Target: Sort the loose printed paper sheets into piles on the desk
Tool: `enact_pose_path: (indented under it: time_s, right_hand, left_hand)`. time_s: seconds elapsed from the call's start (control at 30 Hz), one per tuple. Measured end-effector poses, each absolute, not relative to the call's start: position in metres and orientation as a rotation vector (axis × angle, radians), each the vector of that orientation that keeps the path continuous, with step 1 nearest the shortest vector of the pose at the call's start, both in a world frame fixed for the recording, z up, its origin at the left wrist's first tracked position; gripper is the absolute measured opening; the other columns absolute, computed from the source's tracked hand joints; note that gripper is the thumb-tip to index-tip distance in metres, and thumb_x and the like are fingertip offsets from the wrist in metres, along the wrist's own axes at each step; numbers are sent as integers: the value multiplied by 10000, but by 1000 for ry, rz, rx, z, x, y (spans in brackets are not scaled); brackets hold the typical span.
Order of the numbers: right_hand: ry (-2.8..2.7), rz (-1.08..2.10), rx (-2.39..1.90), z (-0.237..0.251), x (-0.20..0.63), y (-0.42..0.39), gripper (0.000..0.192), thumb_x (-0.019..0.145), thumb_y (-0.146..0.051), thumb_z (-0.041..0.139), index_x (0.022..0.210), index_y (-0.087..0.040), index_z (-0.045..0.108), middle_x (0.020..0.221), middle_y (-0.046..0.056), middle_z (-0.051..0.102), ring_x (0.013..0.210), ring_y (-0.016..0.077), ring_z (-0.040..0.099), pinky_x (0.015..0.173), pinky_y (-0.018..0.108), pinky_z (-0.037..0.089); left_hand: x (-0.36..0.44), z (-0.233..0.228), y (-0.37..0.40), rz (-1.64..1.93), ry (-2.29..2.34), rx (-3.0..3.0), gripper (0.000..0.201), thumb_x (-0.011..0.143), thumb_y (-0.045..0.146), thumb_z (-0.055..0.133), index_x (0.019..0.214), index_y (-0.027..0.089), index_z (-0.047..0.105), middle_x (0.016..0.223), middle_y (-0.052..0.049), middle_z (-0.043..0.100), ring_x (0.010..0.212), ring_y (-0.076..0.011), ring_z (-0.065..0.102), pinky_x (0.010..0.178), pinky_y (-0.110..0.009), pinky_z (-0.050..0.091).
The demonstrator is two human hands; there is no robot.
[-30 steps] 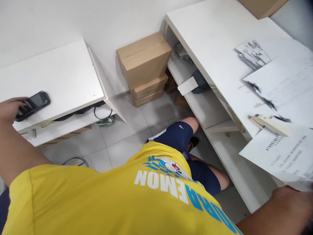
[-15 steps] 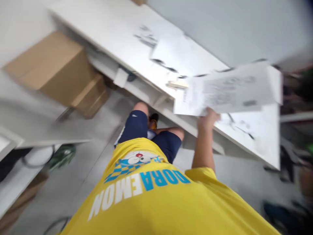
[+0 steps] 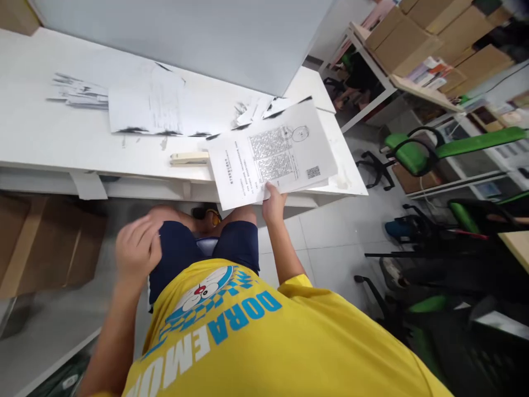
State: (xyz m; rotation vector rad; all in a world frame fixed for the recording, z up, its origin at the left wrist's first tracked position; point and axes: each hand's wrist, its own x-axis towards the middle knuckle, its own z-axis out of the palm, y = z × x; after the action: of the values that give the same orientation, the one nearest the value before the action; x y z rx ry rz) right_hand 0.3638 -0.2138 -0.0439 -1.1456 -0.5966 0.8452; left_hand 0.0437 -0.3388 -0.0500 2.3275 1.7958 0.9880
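Observation:
My right hand (image 3: 274, 205) grips the near edge of a printed sheet of paper (image 3: 231, 165), thumb on top. The sheet bears dense text, a round mark and a square code, and is tilted over the table's front edge. Another paper seems to lie beneath it. My left hand (image 3: 138, 248) hangs in the air above my left thigh, slightly blurred. Its fingers are curled in toward the thumb, and whatever they hold, if anything, is too small to make out. A slim cream-coloured object (image 3: 189, 159) lies beside the sheet's left edge.
On the white table (image 3: 49, 143) lie more papers (image 3: 136, 110) with dark edges and a heap of paper strips (image 3: 80, 92). A grey panel (image 3: 185, 38) stands behind. Cardboard boxes (image 3: 49, 242) are at left. Green chairs (image 3: 407, 154) and a person's shoe (image 3: 392, 273) show at right.
My view has swung to the right. My left hand has come into sight with curled fingers. My right hand still holds the sheet, whose print now shows sharply.

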Motion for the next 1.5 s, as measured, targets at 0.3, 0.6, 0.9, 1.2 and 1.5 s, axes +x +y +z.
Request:
enact_pose_path:
  time_s: [0.3, 0.6, 0.9, 1.2, 1.5]
  right_hand:
    - [-339, 904, -1235, -63, 344, -217, 534, 695, -193, 647, 1225, -141, 596, 1213, 83, 710, 1171, 225, 653, 1136, 466, 425]
    - [-278, 944, -1191, -59, 334, -223, 617, 714, -168, 623, 1323, -125, 531, 1296, 110, 671, 1236, 224, 626, 1136, 457, 434]
    - [-340, 935, -1213, -69, 329, -225, 564, 735, -200, 624, 1292, -133, 562, 1278, 100, 681, 1263, 212, 611, 1138, 438, 430]
    - [-332, 965, -1172, -70, 318, -229, 633, 704, -187, 658, 1320, -120, 525, 1337, 99, 651, 1195, 189, 646, 1173, 417, 380]
    - [-324, 1014, -1190, -72, 319, -232, 605, 714, -216, 678, 1302, -127, 561, 1345, 103, 646, 1289, 209, 579, 1190, 454, 347]
  left_hand:
    - [97, -15, -165, 839, 1697, 2442, 546, 1001, 434, 258, 1456, 242, 492, 1510, 0, 502, 1504, -220, 288, 1246, -472, 216]
    - [94, -44, -154, 831, 1644, 2381, 597, 999, 469, 218, 1506, 236, 428, 1568, 9, 430, 1528, -200, 231, 1266, -499, 110]
    - [93, -46, -151, 875, 1639, 2329, 659, 964, 552, 181, 1419, 240, 543, 1545, 33, 455, 1535, -178, 197, 1268, -480, 122]
    - [96, -46, -154, 922, 1651, 2334, 540, 988, 418, 273, 1472, 300, 481, 1541, -9, 474, 1510, -249, 294, 1269, -546, 140]
    - [91, -50, -150, 893, 1618, 2343, 487, 1015, 307, 254, 1407, 252, 540, 1495, 20, 522, 1477, -209, 340, 1269, -517, 124]
